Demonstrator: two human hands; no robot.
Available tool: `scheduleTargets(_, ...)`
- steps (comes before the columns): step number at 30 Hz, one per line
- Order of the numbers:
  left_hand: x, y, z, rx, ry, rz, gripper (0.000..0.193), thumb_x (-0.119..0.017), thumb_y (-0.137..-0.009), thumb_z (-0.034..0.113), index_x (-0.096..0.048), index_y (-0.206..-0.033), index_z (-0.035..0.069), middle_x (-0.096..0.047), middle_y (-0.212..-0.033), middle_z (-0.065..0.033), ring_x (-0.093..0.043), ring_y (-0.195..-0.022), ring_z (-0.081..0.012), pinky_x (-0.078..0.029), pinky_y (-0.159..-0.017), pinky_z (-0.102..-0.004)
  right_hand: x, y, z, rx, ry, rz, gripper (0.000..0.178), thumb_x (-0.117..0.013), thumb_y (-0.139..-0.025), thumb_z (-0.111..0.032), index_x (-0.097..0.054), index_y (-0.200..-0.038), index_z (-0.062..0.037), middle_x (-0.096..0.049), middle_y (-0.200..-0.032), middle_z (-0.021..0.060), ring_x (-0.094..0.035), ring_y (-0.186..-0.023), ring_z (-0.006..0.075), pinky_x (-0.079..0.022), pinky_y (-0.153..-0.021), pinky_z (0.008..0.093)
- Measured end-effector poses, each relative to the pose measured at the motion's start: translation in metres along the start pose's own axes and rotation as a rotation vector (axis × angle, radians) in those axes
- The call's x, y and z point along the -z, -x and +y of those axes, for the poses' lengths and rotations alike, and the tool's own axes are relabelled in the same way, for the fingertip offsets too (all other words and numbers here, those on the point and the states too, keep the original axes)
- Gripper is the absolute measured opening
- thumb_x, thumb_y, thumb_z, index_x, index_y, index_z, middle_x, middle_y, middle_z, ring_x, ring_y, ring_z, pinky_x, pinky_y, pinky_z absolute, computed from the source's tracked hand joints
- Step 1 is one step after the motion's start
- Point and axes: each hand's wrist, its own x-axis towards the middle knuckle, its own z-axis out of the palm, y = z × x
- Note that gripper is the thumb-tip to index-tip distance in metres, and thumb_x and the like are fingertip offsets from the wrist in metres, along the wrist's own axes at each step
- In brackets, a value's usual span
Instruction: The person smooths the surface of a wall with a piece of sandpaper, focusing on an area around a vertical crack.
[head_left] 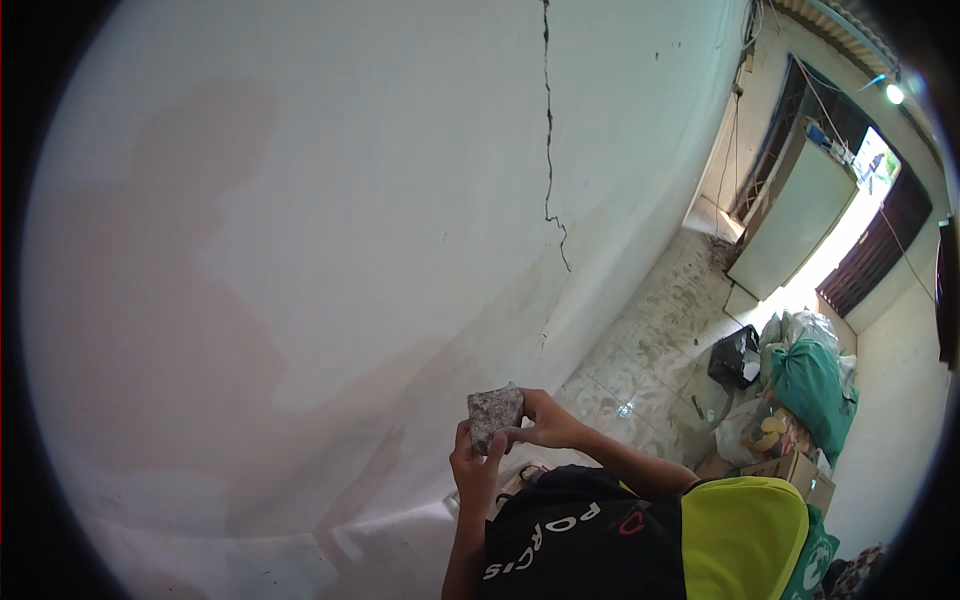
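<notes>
A rough grey chunk of stone or concrete is held up in front of my chest, close to the white wall. My left hand is closed on its lower left side, with the thumb pointing up along it. From the right, my right hand grips the upper right edge and the lower right corner. Parts of the fingers behind the chunk are hidden. A thin dark crack runs down the wall above my hands.
At the right stand a green sack, a black plastic bag and cardboard boxes on the tiled floor. Farther back, a pale upright panel stands by the bright doorway. A lit lamp hangs at the upper right.
</notes>
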Motion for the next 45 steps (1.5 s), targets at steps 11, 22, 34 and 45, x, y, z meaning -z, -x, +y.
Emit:
scheduleTargets(11,-0.009,-0.018,0.033,-0.211,-0.047,0.095,0.023,-0.076,-0.086,0.006,-0.067,-0.101,-0.008,-0.057,-0.109,-0.0043,-0.059,-0.088,-0.0103,-0.048,-0.073,-0.0230,0.009,-0.004,-0.008,0.109,-0.417,0.197,0.038,-0.064,-0.093,-0.003,-0.051,-0.128,0.0031,-0.068,-0.106,0.0098,-0.065,-0.086,0.0131,-0.056,-0.072,0.0297)
scheduleTargets(22,0.054,0.025,-0.011,-0.163,-0.168,0.248,0.011,-0.074,-0.084,0.001,-0.067,-0.090,-0.006,-0.057,-0.098,-0.0057,-0.057,-0.085,-0.0121,-0.047,-0.075,-0.0246,-0.004,-0.022,-0.028,0.202,-0.731,0.188,0.029,-0.061,-0.095,-0.007,-0.053,-0.121,0.0005,-0.067,-0.113,0.0115,-0.068,-0.092,0.0167,-0.059,-0.067,0.0323)
scheduleTargets(34,0.097,0.095,-0.041,-0.082,-0.253,0.497,0.008,-0.072,-0.082,-0.003,-0.066,-0.087,-0.005,-0.059,-0.098,-0.0071,-0.057,-0.084,-0.0129,-0.046,-0.077,-0.0262,-0.034,-0.119,-0.072,1.039,0.953,0.829,0.053,-0.056,-0.067,0.013,-0.065,-0.119,0.0049,-0.065,-0.120,0.0241,-0.059,-0.121,0.0372,-0.043,-0.107,0.0464)
scheduleTargets(45,0.095,0.089,-0.025,-0.080,-0.248,0.523,0.008,-0.070,-0.082,-0.005,-0.064,-0.088,-0.002,-0.057,-0.094,-0.0040,-0.051,-0.077,-0.0109,-0.044,-0.072,-0.0258,0.003,-0.100,-0.065,0.894,0.871,0.788,0.070,-0.049,-0.064,0.019,-0.061,-0.129,-0.0031,-0.060,-0.133,0.0174,-0.053,-0.131,0.0292,-0.036,-0.109,0.0434)
